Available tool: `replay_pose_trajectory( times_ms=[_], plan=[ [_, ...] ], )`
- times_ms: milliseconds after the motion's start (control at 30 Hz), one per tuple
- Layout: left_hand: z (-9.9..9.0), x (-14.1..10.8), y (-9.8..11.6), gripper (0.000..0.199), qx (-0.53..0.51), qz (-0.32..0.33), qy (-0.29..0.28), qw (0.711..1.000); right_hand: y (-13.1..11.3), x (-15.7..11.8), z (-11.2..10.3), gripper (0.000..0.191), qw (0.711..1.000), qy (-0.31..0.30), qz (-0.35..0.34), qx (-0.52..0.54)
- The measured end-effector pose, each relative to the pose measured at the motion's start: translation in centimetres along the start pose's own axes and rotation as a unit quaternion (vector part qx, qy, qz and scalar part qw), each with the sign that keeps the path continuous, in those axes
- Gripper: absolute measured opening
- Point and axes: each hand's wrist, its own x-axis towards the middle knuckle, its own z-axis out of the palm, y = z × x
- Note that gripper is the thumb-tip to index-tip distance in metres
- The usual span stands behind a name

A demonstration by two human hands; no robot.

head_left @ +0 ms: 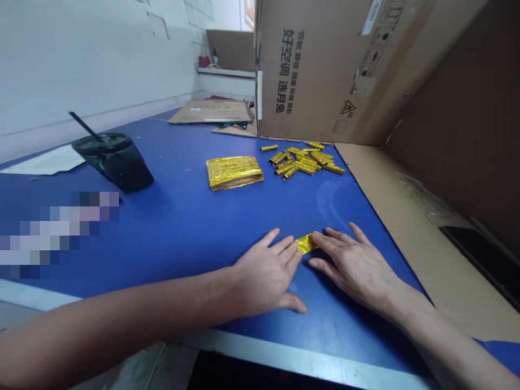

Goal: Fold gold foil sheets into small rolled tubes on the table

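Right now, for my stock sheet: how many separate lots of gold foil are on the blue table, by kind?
Flat stack of gold foil sheets: 1
Loose heap of rolled gold foil sticks: 1 (sticks overlap, so not countable singly)
Folded gold foil strip: 1
Total: 3 lots

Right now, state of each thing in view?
Left hand: open, palm down, beside strip.
Right hand: open, palm down, fingers at strip.
Gold foil strip: folded flat, between hands.
Foil stack: flat pile.
Foil rolls: loose heap.
Cup: lidded, straw in.
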Motion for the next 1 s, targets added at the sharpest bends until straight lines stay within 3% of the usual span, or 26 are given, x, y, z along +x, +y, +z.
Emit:
replay_pose_trajectory(
  times_ms=[100, 300, 567, 800, 1000],
  plan=[
    [0.1, 0.0, 0.5, 0.082, 0.001, -0.002, 0.001, 1.0, -0.7, -0.2, 0.2, 0.046, 1.0, 0.023, -0.002, 0.006],
    [0.1, 0.3, 0.4, 0.082, -0.013, 0.002, 0.016, 1.0, -2.0, -0.4, 0.6, 0.063, 0.991, 0.008, -0.109, 0.073],
    [-0.1, 0.3, 0.0, 0.076, -0.006, 0.005, 0.009, 1.0, -0.3, 0.1, 0.6, 0.041, 1.0, 0.026, -0.007, 0.013],
    [-0.6, 1.4, -3.0, 0.041, -0.014, -0.047, -0.028, 0.998, -0.2, 0.0, 0.4, 0.027, 0.999, 0.043, -0.005, -0.032],
    [-1.0, 0.7, -3.4, 0.037, -0.046, -0.053, -0.05, 0.996, -0.2, 0.1, 0.6, 0.023, 0.999, 0.039, -0.006, -0.026]
  ],
)
